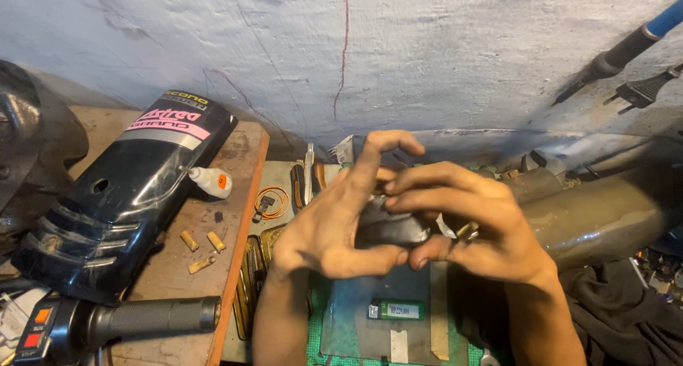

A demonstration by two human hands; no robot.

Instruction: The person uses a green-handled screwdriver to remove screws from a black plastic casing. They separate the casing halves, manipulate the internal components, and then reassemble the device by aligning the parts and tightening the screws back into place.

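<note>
Both forearms are bare with no sleeves in view, and the right hand [477, 224] wears a metal ring on one finger.

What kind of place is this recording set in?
Probably a small motorcycle repair bench. A black motorcycle body panel and a handlebar grip with switches lie on the wooden bench, and both hands, left hand and right hand, hold a small grey part.
</note>
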